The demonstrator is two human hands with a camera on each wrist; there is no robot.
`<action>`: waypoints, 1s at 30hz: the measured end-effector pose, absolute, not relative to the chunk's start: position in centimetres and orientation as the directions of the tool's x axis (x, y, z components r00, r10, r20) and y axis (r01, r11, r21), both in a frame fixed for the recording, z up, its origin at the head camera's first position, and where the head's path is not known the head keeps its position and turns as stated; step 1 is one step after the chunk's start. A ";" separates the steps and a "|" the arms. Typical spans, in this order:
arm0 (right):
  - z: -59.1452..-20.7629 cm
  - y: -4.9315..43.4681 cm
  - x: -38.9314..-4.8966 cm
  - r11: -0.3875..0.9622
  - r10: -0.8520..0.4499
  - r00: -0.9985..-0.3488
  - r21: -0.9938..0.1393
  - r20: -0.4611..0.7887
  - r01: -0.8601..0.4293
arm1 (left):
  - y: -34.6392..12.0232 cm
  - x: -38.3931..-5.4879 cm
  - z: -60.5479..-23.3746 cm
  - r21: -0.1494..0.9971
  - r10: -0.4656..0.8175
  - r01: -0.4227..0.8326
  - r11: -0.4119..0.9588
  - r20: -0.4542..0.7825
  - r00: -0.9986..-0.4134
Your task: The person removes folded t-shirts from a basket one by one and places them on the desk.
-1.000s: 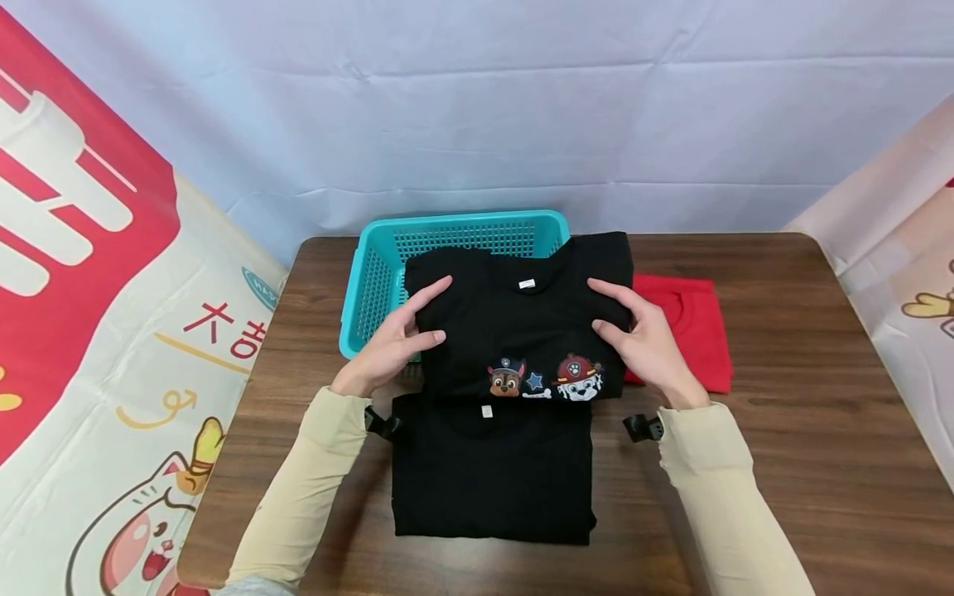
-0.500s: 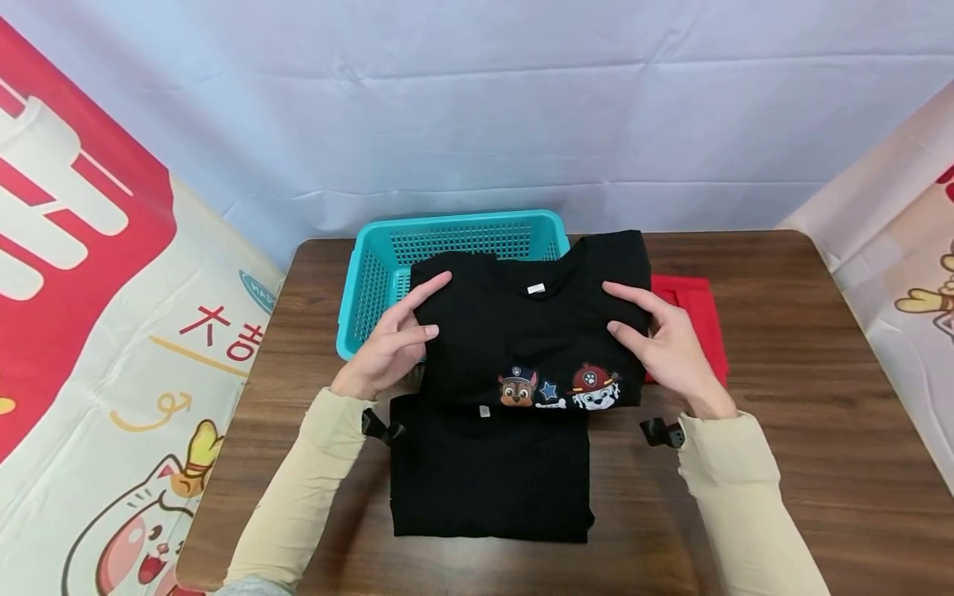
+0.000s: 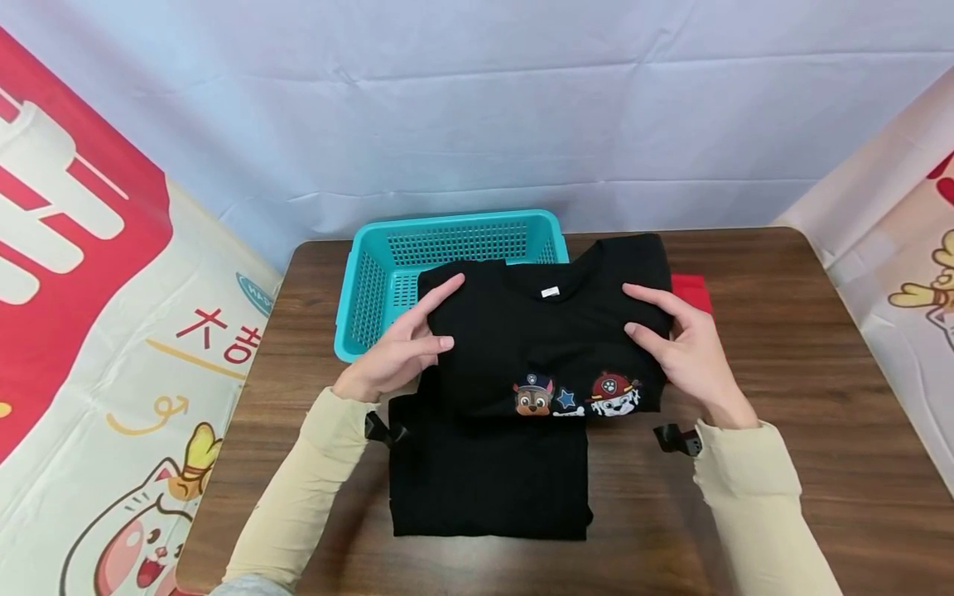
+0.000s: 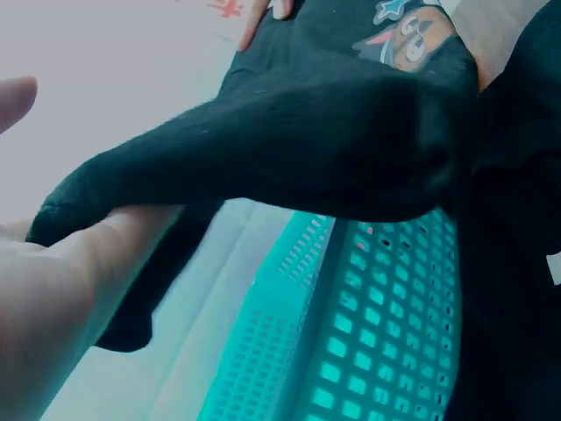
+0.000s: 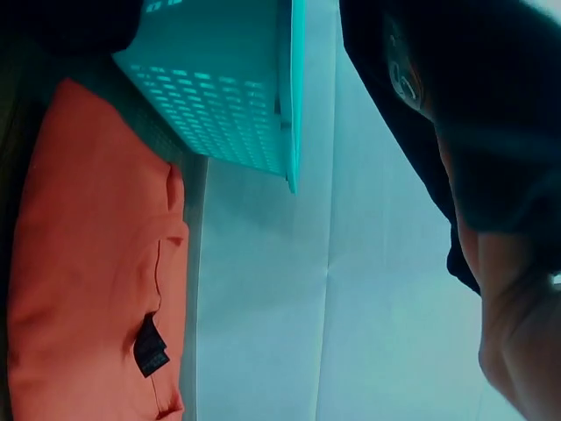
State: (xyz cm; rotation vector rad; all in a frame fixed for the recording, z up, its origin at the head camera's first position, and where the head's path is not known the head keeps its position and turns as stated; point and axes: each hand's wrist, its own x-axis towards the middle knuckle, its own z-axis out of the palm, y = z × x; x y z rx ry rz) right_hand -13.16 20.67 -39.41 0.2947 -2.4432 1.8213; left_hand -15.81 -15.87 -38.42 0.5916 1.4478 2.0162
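Note:
A folded black T-shirt (image 3: pixel 551 339) with two cartoon dog heads near its lower edge is held up over the table. My left hand (image 3: pixel 395 352) grips its left side, thumb and index finger on top; in the left wrist view, other fingers (image 4: pixel 114 250) reach beneath the cloth. At the right side my right hand (image 3: pixel 693 352) holds the same shirt, thumb and index finger on its upper face. Below it a second folded black T-shirt (image 3: pixel 488 488) lies on the table, its upper part covered. A folded red T-shirt (image 3: pixel 691 290) shows partly behind the held one.
A turquoise plastic basket (image 3: pixel 455 222) stands at the back of the wooden table (image 3: pixel 775 331), its front right part hidden by the held shirt. Behind the table hangs a pale cloth (image 3: pixel 477 124). A printed banner (image 3: pixel 186 348) hangs along the left side.
The printed black T-shirt has moved right and slightly toward me, and it now hides more of the red one. My right hand has moved right with it; my left has shifted only a little.

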 end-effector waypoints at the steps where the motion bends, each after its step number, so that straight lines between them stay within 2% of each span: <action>1: -39.4 20.8 -13.1 0.267 -0.106 -0.979 -0.943 0.176 -0.198 | -15.8 -15.7 -38.3 0.965 0.680 -0.171 -0.197 0.009 -0.733; 5: -39.5 21.4 -12.6 0.244 -0.105 -0.979 -0.949 0.177 -0.197 | -15.4 -15.6 -38.1 0.998 0.666 -0.068 -0.007 -0.046 -0.745; 9: -39.5 22.2 -12.2 0.191 -0.119 -0.978 -0.963 0.172 -0.193 | -15.1 -15.4 -37.9 0.993 0.663 -0.062 0.104 -0.116 -0.739; 13: -39.6 23.1 -11.6 0.241 -0.116 -0.981 -0.954 0.153 -0.178 | -14.8 -15.2 -37.6 0.982 0.671 -0.065 0.176 -0.168 -0.722; 16: -39.6 23.7 -11.1 0.343 -0.102 -0.984 -0.923 0.149 -0.175 | -14.4 -15.2 -37.8 0.981 0.687 -0.057 0.184 -0.170 -0.706; 23: -40.0 25.4 -10.2 0.376 -0.087 -0.987 -0.913 0.135 -0.158 | -13.0 -14.9 -38.7 0.989 0.702 -0.045 0.142 -0.133 -0.700; 30: -40.5 26.8 -9.3 0.442 -0.084 -0.984 -0.880 0.156 -0.177 | -11.5 -14.0 -39.4 0.987 0.707 -0.078 0.143 -0.157 -0.689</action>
